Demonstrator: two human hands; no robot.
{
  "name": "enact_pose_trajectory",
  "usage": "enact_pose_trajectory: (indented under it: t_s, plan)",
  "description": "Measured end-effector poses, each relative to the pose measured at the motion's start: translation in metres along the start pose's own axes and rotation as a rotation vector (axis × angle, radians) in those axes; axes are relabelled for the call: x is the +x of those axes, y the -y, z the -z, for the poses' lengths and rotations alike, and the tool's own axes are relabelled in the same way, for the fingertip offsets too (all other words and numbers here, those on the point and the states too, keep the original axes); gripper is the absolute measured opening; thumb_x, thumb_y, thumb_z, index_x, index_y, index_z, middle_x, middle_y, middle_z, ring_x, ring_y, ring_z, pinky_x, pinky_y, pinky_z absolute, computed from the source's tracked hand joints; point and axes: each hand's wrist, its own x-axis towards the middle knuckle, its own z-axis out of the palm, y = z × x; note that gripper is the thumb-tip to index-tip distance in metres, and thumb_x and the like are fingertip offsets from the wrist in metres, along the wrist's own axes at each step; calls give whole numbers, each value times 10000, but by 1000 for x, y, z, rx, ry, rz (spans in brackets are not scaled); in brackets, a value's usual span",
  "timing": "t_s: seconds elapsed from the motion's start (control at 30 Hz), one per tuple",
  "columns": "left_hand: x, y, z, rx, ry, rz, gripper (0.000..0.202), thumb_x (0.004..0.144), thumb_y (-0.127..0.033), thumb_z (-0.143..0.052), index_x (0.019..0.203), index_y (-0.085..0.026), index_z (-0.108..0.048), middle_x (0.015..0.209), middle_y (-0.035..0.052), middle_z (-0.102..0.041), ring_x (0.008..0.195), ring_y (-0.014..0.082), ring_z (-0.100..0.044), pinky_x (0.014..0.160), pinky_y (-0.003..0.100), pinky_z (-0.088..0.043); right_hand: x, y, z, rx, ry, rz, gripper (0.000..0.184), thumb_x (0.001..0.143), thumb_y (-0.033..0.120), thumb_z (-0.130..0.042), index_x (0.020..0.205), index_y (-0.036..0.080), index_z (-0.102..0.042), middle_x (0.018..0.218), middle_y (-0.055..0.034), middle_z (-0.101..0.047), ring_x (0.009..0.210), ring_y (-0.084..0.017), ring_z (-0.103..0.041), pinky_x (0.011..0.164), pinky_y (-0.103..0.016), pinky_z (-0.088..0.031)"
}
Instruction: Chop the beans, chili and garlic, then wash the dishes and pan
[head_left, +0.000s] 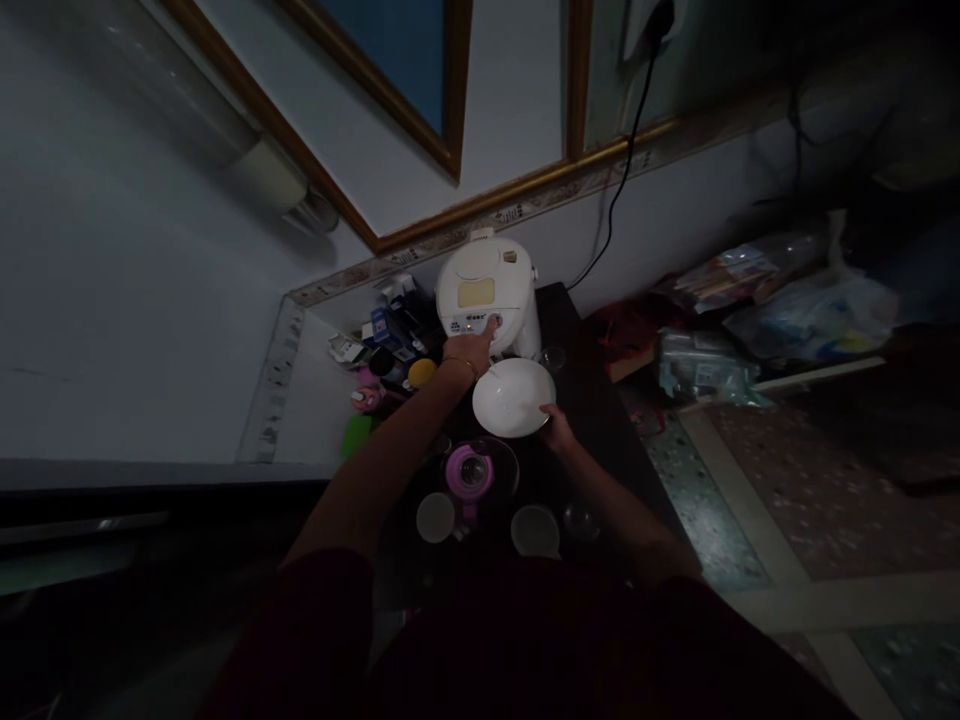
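Observation:
A white electric hot water pot point(480, 272) stands against the wall, with a display window and a small lit indicator on top. My left hand point(471, 348) reaches across its front, one finger stretched onto a round button on the control panel; it grips nothing, and its other fingers are partly hard to make out. Below the pot's front, my right hand point(556, 427) holds a wide white bowl point(512, 397) by its right rim. The bowl's inside faces up and looks mostly plain white; any liquid in it is hard to tell in the dim light.
On the dark tabletop point(600, 430) stand a pink-rimmed cup point(469, 472), a white cup point(436, 517), a pale lidded container point(535, 530) and a clear glass point(552, 358). Boxes point(390, 333) and bottles crowd the left. Plastic bags point(817, 310) lie right; a black cord point(628, 160) hangs down the wall.

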Motion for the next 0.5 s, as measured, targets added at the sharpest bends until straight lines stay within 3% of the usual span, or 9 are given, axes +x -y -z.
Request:
enact_pose_trajectory:
  t_s: [0.23, 0.5]
  plan:
    - [2, 1, -4, 12, -5, 3, 807, 874, -365, -447, 1500, -225, 43, 1223, 175, -596, 1134, 276, -567, 923, 378, -435, -2, 1, 1, 3, 10, 3, 349, 562, 178, -576, 906, 232, -600, 826, 13, -675, 803, -204, -592, 703, -329, -508]
    - [2, 0, -4, 10, -18, 8, 769, 876, -297, -422, 1503, -224, 19, 1218, 168, -602, 1104, 288, -580, 909, 391, -441, -3, 1, 2, 21, 9, 0, 386, 538, 173, -591, 919, 233, -598, 860, 17, -682, 796, -200, -593, 664, -313, -504]
